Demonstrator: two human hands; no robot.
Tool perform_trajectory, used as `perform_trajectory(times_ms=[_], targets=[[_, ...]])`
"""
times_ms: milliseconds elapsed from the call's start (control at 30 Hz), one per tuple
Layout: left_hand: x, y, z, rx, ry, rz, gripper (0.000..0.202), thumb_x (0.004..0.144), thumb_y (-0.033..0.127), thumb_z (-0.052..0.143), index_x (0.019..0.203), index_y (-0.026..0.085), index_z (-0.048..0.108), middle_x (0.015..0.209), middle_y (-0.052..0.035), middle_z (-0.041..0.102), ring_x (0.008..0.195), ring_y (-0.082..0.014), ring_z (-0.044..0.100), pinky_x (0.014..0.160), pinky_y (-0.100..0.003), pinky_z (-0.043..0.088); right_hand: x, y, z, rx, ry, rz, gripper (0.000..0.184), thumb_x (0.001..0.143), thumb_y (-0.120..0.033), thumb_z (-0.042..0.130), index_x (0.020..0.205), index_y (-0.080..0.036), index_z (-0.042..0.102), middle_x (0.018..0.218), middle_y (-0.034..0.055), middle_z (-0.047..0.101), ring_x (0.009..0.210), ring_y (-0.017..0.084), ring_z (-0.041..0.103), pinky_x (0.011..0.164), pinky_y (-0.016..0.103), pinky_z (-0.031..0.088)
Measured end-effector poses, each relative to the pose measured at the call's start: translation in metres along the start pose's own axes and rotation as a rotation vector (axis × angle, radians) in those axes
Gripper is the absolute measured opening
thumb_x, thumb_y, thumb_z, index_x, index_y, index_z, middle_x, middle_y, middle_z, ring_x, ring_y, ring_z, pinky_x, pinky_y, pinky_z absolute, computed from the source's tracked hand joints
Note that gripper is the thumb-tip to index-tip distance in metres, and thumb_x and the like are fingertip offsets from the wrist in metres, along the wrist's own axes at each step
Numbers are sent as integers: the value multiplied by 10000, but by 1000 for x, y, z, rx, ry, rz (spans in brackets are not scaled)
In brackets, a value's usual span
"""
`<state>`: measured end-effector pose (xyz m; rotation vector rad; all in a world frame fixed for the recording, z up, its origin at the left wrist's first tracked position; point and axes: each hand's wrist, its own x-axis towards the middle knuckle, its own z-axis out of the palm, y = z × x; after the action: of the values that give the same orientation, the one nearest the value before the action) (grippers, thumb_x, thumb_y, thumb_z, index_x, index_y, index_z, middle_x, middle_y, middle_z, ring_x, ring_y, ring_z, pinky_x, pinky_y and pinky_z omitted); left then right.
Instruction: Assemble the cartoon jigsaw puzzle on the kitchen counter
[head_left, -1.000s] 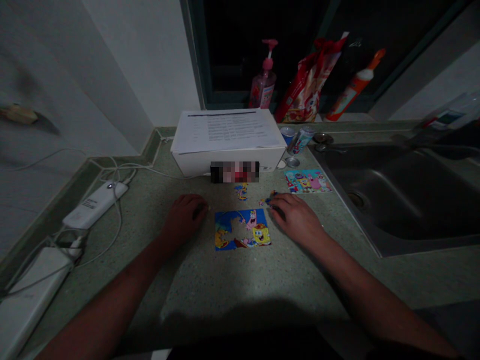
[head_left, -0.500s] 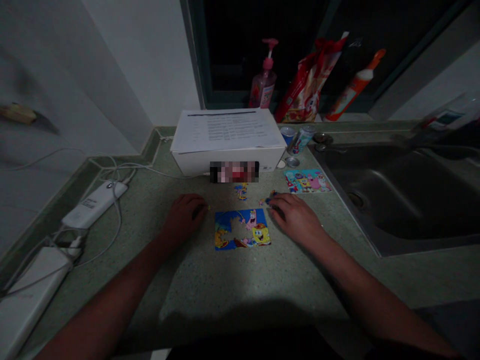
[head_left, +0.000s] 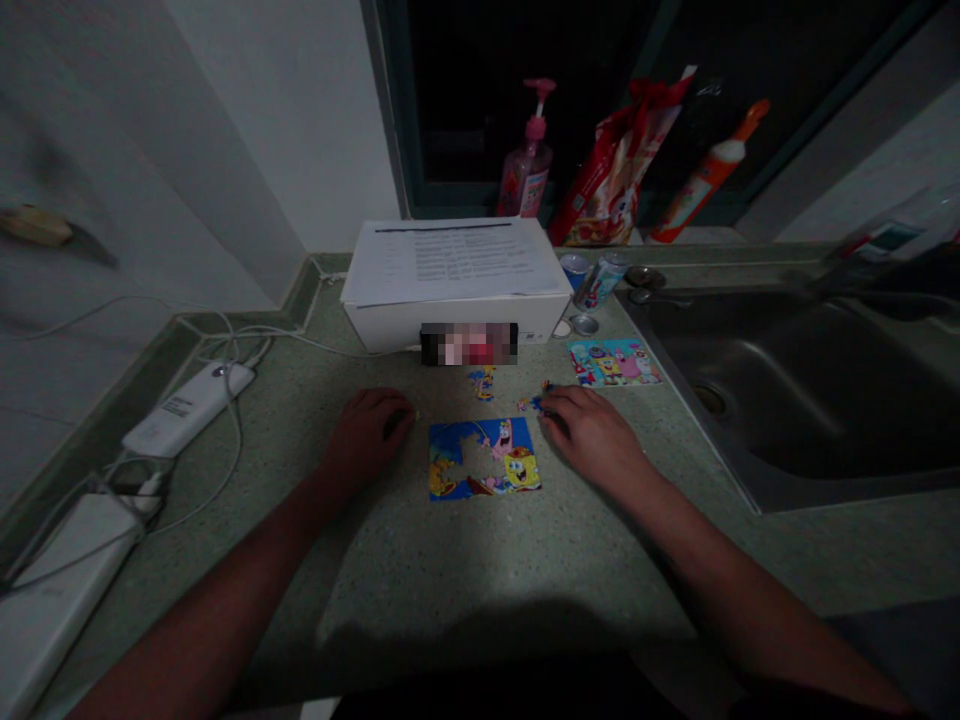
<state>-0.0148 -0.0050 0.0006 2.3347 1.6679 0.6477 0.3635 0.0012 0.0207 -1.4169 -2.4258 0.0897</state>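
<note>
- Left hand: fingers curled down, knuckles up, tips at the counter just left of the puzzle. A tiny yellow-green speck lies beside them. Whether they pinch anything is hidden.
- Right hand: fingers bent and reaching left, tips touching or just beside a small blue piece. I cannot tell whether they have hold of it.
- Puzzle: one flat, part-built jigsaw, blue with bright cartoon figures, a ragged gap showing counter. It lies between the hands, nearest the left one.
- Loose pieces: one small cluster above the puzzle, more near the right fingertips. Too small to count exactly.
- Picture card: one, with the same cartoon figures, up and right of the right hand, beside the sink.
- Counter: green speckled, bearing all of this.
- Box: one, white, papers on top, a blurred patch on its front.
- Cans: two, behind the card, with a metal lid near them.
- Sink: one, steel, to the right.
- Power banks: two, white, at left among white cables.
- On the sill: one pump bottle, one red bag, one orange-capped tube.
</note>
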Motion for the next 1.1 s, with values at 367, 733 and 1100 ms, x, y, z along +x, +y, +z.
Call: perform_trajectory(times_ms=[367, 733, 1100], targets=[[0, -1, 1, 19, -8, -7, 259, 1051, 365, 571, 1101, 216, 777, 1220, -122, 766, 1195, -324, 662, 1133, -548, 508, 13, 5, 22, 50, 75, -71, 337, 1051, -200, 586, 1326, -165, 778, 1421, 206, 693, 1413, 377, 604, 1196, 611, 534], [0, -1, 2, 16, -5, -1, 242, 1044, 342, 582, 1101, 208, 775, 1217, -120, 766, 1184, -319, 663, 1126, -542, 508, 24, 6, 30, 77, 90, -73, 223, 1059, -244, 636, 1192, -160, 794, 1363, 203, 720, 1351, 375, 649, 1174, 584, 553], [0, 0, 0, 26, -8, 14, 242, 1050, 334, 585, 1109, 200, 777, 1216, -114, 765, 1184, -312, 665, 1126, -536, 511, 19, 9, 29, 121, 91, -31, 203, 1030, -222, 628, 1165, -165, 769, 1358, 213, 707, 1337, 381, 650, 1164, 609, 552]])
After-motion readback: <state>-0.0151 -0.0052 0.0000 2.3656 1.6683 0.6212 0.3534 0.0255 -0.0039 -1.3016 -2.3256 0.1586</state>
